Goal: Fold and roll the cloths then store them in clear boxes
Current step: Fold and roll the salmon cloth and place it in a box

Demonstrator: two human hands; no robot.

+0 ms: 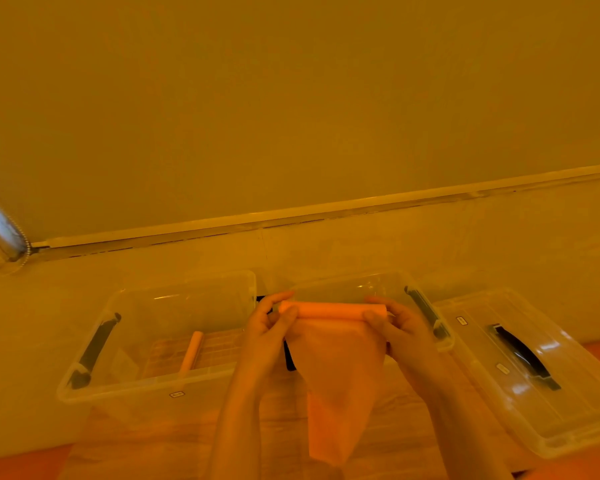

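I hold an orange cloth in the air above the table, between two clear boxes. Its top edge is rolled into a tight tube, and the loose rest hangs down toward me. My left hand pinches the left end of the roll. My right hand pinches the right end. In the left clear box lies one finished cloth roll. Behind my hands stands the second clear box; what it holds is hidden.
A clear lid with a dark handle lies upside up at the right. Both boxes have dark latch handles on their sides. The wooden table sits against a pale wall with a rail along it.
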